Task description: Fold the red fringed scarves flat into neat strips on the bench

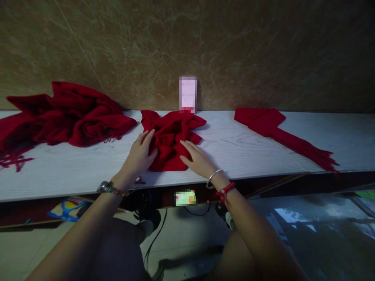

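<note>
A crumpled red scarf (pixel 168 154) lies on the white wood-grain shelf (pixel 234 152), straight in front of me. My left hand (pixel 142 152) rests on the left side of this scarf, its fingers stretched out and its thumb apart. On the opposite side, my right hand (pixel 199 158) touches the cloth with fingers extended and slightly spread. Neither hand grips the fabric. To the left is a loose heap of red fringed cloth (pixel 73 117). Further right, a flat folded red scarf (pixel 269 125) has its fringed end pointing toward the front edge.
A blurred pink-white rectangular object (pixel 188 93) leans upright against the brown marbled wall (pixel 146 50). Below the shelf are a blurred lit screen (pixel 185 198), a blue-and-yellow package (pixel 68 208) and a dark cable (pixel 156 234) on the tiled floor.
</note>
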`<state>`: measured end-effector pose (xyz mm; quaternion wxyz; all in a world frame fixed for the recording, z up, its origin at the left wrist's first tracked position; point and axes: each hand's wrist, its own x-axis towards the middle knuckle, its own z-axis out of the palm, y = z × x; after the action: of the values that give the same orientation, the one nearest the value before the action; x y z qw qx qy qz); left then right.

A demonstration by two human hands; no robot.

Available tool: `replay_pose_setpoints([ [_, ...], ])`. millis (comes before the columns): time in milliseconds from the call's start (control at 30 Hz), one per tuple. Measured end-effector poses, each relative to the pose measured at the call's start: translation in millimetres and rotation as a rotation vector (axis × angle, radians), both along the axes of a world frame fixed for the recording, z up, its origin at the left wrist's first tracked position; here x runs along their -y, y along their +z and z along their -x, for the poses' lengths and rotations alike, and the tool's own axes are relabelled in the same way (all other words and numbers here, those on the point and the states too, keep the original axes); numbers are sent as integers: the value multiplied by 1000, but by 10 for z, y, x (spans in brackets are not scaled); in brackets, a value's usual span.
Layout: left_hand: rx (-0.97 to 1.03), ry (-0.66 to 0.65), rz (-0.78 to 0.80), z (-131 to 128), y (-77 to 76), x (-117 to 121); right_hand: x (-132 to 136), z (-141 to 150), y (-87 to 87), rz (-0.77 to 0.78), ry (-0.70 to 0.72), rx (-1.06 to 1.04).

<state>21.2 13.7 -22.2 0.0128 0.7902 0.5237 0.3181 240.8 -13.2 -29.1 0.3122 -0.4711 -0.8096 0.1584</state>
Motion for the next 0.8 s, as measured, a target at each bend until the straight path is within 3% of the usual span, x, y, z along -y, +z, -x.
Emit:
replay_pose_setpoints([
  [100,33,21,-22,-133,77,29,22,-50,16,-60,-59,15],
  [267,-44,-111,32,-410,77,136,107,-198,6,-111,-115,87],
  [467,-162,-96,49,-339,-12,285,227,-379,12,-53,-48,238],
  [800,-249,-163,-143,-430,103,346,242,-445,153,-165,-77,292],
])
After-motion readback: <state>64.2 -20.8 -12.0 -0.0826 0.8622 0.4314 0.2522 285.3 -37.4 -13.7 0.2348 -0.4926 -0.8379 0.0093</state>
